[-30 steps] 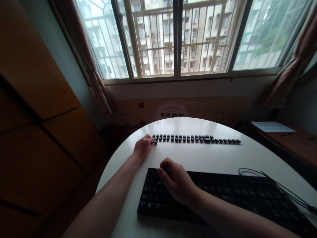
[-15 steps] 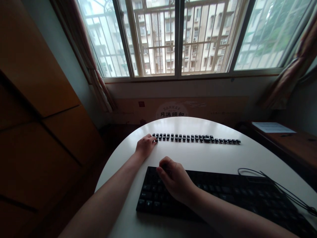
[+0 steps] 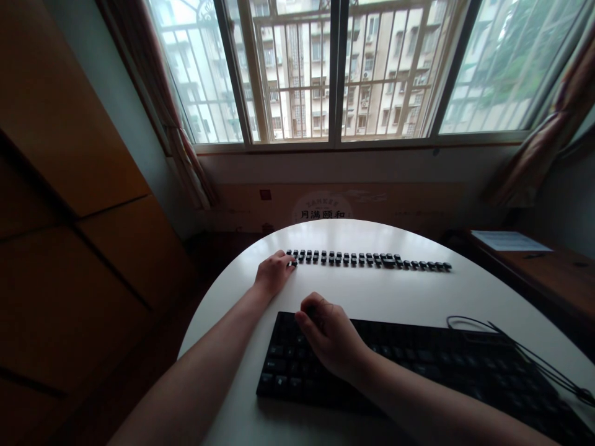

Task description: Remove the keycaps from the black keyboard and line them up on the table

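Black keycaps [image 3: 346, 260] stand in two close rows on the white round table [image 3: 372, 291], trailing into a single line at the right. At the left end of the rows, the fingertips of my left hand [image 3: 273, 272] are closed on one black keycap [image 3: 293, 264]. My right hand [image 3: 332, 337] is curled, thumb against the fingers, over the left part of a black keyboard [image 3: 279, 365]. A dark patch shows inside its curl, but whether something is held there I cannot make out. Hand and forearm hide part of the keyboard.
A black cable [image 3: 534, 356] lies looped over the keyboard's right end. To the right stands a brown desk [image 3: 553, 266] with a paper sheet [image 3: 511, 240]. A wooden cabinet [image 3: 93, 266] is on the left. A barred window [image 3: 334, 74] is beyond the table.
My left hand has shifted slightly forward and right with the keycap, bringing it in line with the nearer row. My right hand has stayed almost still over the keyboard.
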Available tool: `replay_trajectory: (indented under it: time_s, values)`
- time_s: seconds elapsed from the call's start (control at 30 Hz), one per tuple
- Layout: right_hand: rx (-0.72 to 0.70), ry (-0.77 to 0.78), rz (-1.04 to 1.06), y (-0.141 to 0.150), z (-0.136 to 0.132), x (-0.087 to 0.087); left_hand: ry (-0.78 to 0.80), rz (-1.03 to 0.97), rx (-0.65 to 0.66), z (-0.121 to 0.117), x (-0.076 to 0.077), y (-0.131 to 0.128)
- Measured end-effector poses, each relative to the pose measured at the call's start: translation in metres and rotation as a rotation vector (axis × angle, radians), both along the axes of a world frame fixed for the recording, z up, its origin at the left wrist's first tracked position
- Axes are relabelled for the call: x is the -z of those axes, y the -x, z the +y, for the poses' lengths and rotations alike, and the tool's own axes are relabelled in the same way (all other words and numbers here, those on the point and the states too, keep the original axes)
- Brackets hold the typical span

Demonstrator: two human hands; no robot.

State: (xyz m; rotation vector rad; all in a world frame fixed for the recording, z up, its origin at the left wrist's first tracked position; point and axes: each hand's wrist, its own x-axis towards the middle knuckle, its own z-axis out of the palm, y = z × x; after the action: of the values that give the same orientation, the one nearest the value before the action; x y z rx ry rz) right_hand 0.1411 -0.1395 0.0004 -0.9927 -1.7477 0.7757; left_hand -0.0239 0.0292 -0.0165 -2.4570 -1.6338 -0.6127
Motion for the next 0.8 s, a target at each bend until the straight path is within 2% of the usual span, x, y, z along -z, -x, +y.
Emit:
replay_trajectory:
  time_s: [0.13, 0.3, 0.4, 0.47, 0.6, 0.8]
  values:
    - [0.002, -0.013, 0.033, -0.001, 0.0, 0.001, -0.063, -0.103, -0.01, -0.003, -0.009, 0.004]
    - [0.001, 0.009, 0.156, -0.003, 0.001, 0.005, -0.287, -0.397, -0.088, -0.007, -0.03, 0.027]
    - [0.025, 0.003, 0.196, -0.003, 0.002, 0.006, -0.318, -0.412, -0.115, -0.008, -0.036, 0.037]
    - [0.041, -0.005, 0.2, -0.003, 0.002, 0.006, -0.286, -0.301, -0.078, -0.008, -0.033, 0.036]
    - [0.036, -0.001, 0.189, -0.003, 0.002, 0.007, -0.216, -0.025, 0.018, -0.006, -0.017, 0.018]
    - [0.022, -0.012, 0.158, -0.002, 0.002, 0.008, -0.204, 0.056, 0.051, -0.002, -0.001, -0.001]
